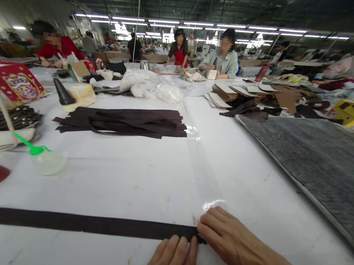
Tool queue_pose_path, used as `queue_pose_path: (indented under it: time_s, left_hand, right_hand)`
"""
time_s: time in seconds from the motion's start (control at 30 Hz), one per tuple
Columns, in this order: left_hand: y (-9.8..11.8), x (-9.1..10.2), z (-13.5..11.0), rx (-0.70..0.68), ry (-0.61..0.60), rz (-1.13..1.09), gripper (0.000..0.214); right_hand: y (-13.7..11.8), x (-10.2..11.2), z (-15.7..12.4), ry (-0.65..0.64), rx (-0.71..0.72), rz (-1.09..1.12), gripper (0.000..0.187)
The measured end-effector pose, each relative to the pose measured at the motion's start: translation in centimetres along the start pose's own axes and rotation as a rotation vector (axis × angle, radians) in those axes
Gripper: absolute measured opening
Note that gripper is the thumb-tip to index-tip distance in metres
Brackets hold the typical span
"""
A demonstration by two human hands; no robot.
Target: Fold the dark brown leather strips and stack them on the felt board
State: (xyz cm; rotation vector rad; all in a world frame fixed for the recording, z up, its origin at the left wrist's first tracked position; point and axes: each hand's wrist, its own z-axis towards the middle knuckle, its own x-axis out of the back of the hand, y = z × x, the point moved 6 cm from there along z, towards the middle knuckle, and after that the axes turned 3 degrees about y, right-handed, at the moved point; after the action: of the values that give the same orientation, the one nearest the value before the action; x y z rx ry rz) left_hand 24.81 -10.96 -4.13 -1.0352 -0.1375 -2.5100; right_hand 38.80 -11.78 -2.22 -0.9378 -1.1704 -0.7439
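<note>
The strip (pixel 88 224) lies on the table (pixel 119 181), extending left from both hands. Left hand (pixel 172 261): fingers bent, touching the near edge. Right hand (pixel 228 237): fingers curled at the strip's end. Whether either grips cannot be determined.

On a white table (pixel 119 185), a dark strip (pixel 82 223) lies flat, its right end under the fingers of a bare left hand (pixel 171 261) and right hand (pixel 231 241). Beyond it are a pile of dark strips (pixel 130 120), a green-tipped bottle (pixel 49 162) at left, and a grey mat (pixel 318 158) at right. People (pixel 180 51) work farther back under tube lights (pixel 163 21).
</note>
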Motion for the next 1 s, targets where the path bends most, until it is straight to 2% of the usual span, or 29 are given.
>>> queue_pose_path:
  time_s: [0.1, 0.23, 0.33, 0.4, 0.5, 0.57, 0.63, 0.7, 0.8, 0.93, 1.0]
  left_hand:
    - [0.0, -0.1, 0.0, 0.003, -0.001, 0.010, 0.026]
    - [0.0, -0.2, 0.0, 0.009, -0.009, 0.003, 0.028]
    - [-0.1, -0.2, 0.0, 0.014, -0.025, -0.010, 0.029]
    - [-0.1, -0.2, 0.1, 0.026, -0.028, -0.016, 0.029]
    - [-0.1, -0.1, 0.1, 0.042, -0.015, -0.022, 0.028]
    - [-0.1, 0.0, 0.1, 0.049, -0.001, -0.026, 0.028]
    - [0.0, -0.1, 0.0, 0.056, 0.011, -0.028, 0.026]
    - [0.0, -0.1, 0.0, 0.061, 0.022, -0.029, 0.024]
    - [0.0, -0.1, 0.0, 0.069, 0.037, -0.038, 0.022]
    - [0.0, -0.2, 0.1, 0.079, 0.038, -0.031, 0.019]
    - [0.0, -0.2, 0.1, 0.086, 0.038, -0.019, 0.016]
  right_hand:
    - [0.2, -0.2, 0.2, 0.067, -0.095, 0.042, 0.020]
    - [1.1, 0.2, 0.4, 0.171, -0.372, 0.246, 0.024]
    - [2.0, 0.3, 0.5, 0.145, -0.526, 0.428, 0.023]
    - [2.4, 0.6, 0.6, 0.110, -0.563, 0.524, 0.025]
    - [2.6, 1.4, 0.9, 0.099, -0.546, 0.682, 0.031]
    - [2.0, 2.1, 1.3, 0.107, -0.475, 0.666, 0.026]
    - [0.8, 2.5, 2.0, 0.080, -0.366, 0.543, 0.016]
    - [-0.4, 2.4, 2.8, 0.014, -0.268, 0.404, 0.017]
    - [-1.2, 1.7, 4.0, -0.061, -0.206, 0.236, 0.014]
    - [-1.3, 0.2, 5.0, -0.066, -0.126, 0.063, 0.009]
    - [-1.3, -0.6, 5.2, -0.038, -0.100, 0.011, 0.012]
